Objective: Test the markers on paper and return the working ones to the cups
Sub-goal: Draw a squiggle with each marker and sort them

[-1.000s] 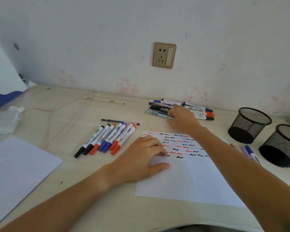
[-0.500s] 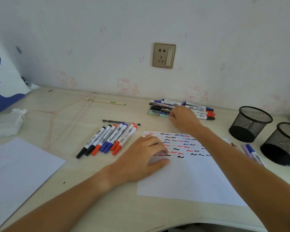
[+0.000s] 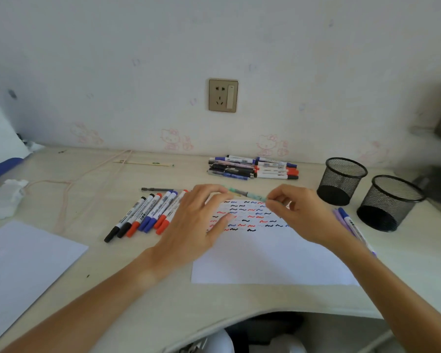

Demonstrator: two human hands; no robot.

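My worktop (image 3: 163, 296) is pale, with a curved near edge. On it lies a sheet (image 3: 270, 258) covered in red, blue and black squiggles. Just left of the sheet a row of markers (image 3: 148, 215) lies side by side, a dark pen (image 3: 157, 189) beyond them. A pile of markers (image 3: 252, 168) sits near the wall. At the right stand two mesh cups (image 3: 341, 180), two markers (image 3: 349, 222) before them. Far left lie a blank sheet (image 3: 23, 263), a tissue (image 3: 3, 200), a cord (image 3: 69, 184) and a stick (image 3: 143, 163).
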